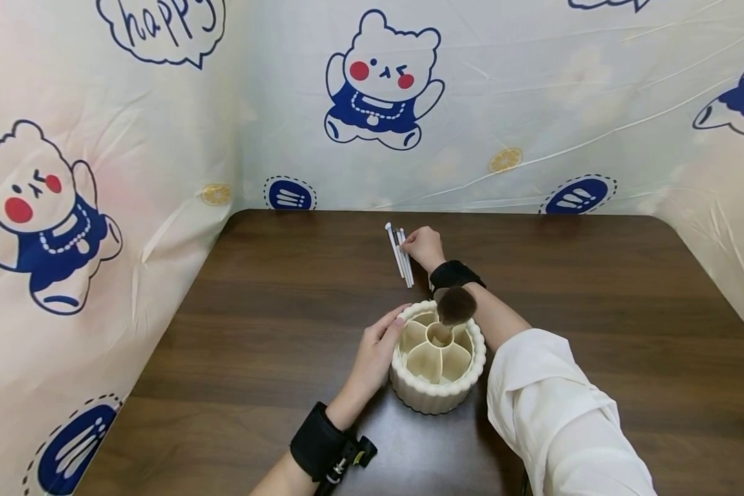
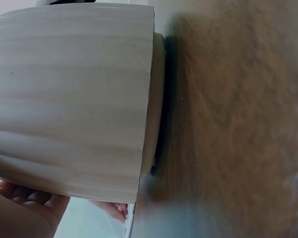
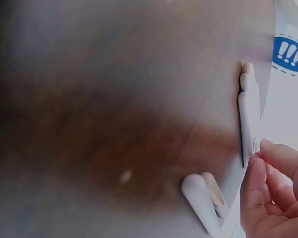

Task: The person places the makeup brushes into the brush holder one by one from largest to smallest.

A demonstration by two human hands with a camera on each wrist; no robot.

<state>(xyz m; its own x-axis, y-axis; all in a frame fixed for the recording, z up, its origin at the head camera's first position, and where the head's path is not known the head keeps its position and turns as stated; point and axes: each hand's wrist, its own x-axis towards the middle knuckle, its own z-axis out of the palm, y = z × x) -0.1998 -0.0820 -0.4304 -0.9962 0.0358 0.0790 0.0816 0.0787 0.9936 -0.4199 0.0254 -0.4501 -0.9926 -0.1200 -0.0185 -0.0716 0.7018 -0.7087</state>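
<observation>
A round cream brush holder (image 1: 435, 398) with a scalloped rim and petal-shaped compartments stands on the table. My left hand (image 1: 374, 353) holds it by its left side, thumb at the rim; the left wrist view shows the fluted wall (image 2: 72, 109) close up. One makeup brush with a dark fluffy head (image 1: 456, 306) rises from the holder. Beyond it, several slim white-handled makeup brushes (image 1: 399, 256) lie side by side. My right hand (image 1: 426, 246) is at their right edge; in the right wrist view, thumb and fingertips pinch at a handle in this bunch (image 3: 247, 114).
Two more pale handles (image 3: 199, 201) lie nearer on the table in the right wrist view. The brown wooden table (image 1: 254, 344) ends against a printed cloth backdrop (image 1: 273, 103) at the back and sides.
</observation>
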